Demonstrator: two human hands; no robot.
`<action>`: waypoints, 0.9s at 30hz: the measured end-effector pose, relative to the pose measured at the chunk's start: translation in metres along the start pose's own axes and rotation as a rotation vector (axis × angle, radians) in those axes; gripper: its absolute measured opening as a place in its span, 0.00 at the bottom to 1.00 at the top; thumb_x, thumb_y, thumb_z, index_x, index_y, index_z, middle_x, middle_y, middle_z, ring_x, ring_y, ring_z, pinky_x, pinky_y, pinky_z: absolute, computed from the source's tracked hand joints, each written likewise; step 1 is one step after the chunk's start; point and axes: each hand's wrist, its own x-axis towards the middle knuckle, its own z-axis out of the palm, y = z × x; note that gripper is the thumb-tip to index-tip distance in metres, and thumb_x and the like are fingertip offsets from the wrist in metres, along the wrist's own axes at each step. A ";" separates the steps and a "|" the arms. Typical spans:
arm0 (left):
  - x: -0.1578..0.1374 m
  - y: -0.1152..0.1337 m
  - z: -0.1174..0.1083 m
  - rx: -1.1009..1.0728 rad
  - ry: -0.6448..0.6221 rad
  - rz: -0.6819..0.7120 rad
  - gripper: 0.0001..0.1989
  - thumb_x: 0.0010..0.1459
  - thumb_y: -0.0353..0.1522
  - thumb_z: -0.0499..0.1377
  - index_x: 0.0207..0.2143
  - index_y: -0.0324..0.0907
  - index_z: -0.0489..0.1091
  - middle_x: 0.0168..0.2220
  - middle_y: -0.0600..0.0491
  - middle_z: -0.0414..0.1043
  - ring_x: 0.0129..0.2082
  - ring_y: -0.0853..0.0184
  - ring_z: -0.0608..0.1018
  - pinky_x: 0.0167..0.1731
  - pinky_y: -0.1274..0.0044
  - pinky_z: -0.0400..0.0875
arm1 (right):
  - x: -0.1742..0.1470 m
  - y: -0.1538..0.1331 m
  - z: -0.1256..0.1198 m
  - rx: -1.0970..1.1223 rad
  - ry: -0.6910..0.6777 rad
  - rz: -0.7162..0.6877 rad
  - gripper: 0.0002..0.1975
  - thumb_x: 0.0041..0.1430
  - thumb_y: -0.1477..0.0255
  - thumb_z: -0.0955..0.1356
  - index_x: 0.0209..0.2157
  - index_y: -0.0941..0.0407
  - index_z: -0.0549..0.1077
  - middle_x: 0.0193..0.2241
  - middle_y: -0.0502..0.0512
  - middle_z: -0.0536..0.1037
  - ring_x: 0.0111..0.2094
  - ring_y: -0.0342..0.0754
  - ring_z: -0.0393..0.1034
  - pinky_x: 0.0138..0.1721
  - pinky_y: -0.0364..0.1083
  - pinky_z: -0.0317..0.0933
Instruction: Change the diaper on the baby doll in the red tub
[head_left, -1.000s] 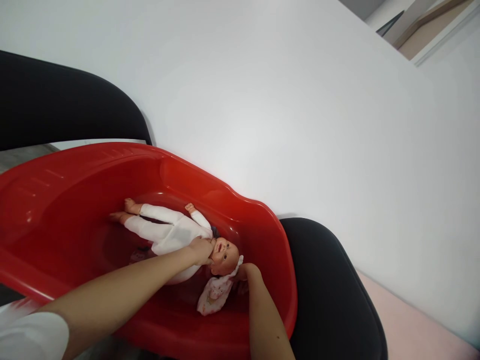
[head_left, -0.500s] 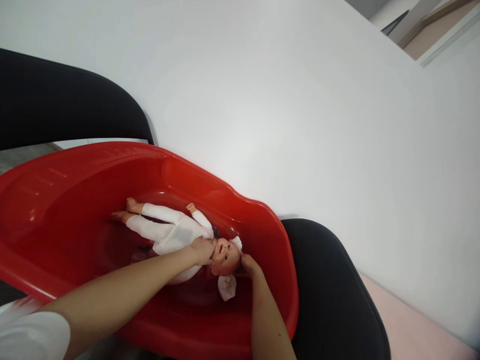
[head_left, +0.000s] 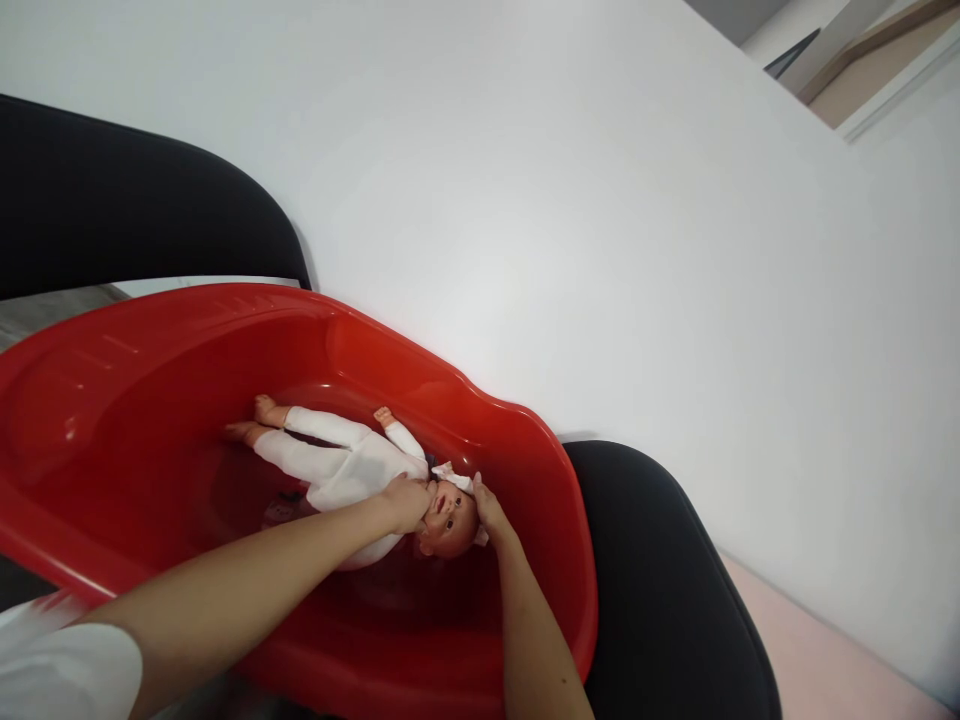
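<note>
A baby doll (head_left: 352,470) in a white suit lies on its back inside a red plastic tub (head_left: 525,440), feet to the left, head (head_left: 450,520) to the right. My left hand (head_left: 405,500) rests on the doll's chest and neck, holding it down. My right hand (head_left: 487,510) presses a small white cloth (head_left: 450,477) against the top of the doll's head. Most of the cloth is hidden behind the hand and head.
The tub rests across two black chairs, one at the left rear (head_left: 135,210) and one at the right front (head_left: 667,590). A white wall (head_left: 600,200) rises close behind the tub. Pale pink floor (head_left: 847,670) shows at the lower right.
My right hand has lifted the cloth from below the doll's head up over the top of the head. My left hand and the doll have stayed in place.
</note>
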 end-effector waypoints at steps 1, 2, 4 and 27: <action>0.000 0.001 0.000 0.009 -0.004 0.007 0.35 0.58 0.36 0.70 0.67 0.39 0.70 0.66 0.37 0.75 0.66 0.46 0.76 0.65 0.63 0.68 | 0.003 -0.001 0.003 0.002 -0.002 -0.006 0.40 0.69 0.36 0.59 0.47 0.56 0.84 0.44 0.65 0.87 0.49 0.60 0.82 0.53 0.57 0.74; 0.000 0.001 0.000 0.025 -0.007 0.014 0.36 0.59 0.35 0.69 0.69 0.39 0.69 0.69 0.36 0.72 0.69 0.47 0.73 0.67 0.62 0.66 | 0.006 -0.003 0.006 -0.006 -0.001 -0.021 0.38 0.68 0.36 0.60 0.46 0.55 0.84 0.44 0.64 0.87 0.50 0.60 0.81 0.55 0.57 0.72; 0.000 0.003 0.000 0.068 -0.010 0.017 0.39 0.60 0.36 0.69 0.72 0.37 0.66 0.73 0.35 0.67 0.74 0.47 0.67 0.71 0.60 0.60 | 0.010 -0.006 0.013 -0.068 0.008 -0.080 0.35 0.68 0.38 0.63 0.44 0.54 0.84 0.44 0.62 0.87 0.51 0.59 0.80 0.59 0.57 0.70; 0.003 0.006 -0.027 0.011 0.538 -0.063 0.28 0.68 0.26 0.59 0.69 0.42 0.67 0.73 0.39 0.64 0.74 0.49 0.65 0.67 0.62 0.67 | -0.004 -0.053 0.028 0.123 0.114 -0.448 0.15 0.65 0.56 0.68 0.38 0.54 0.75 0.36 0.54 0.82 0.40 0.52 0.76 0.46 0.49 0.71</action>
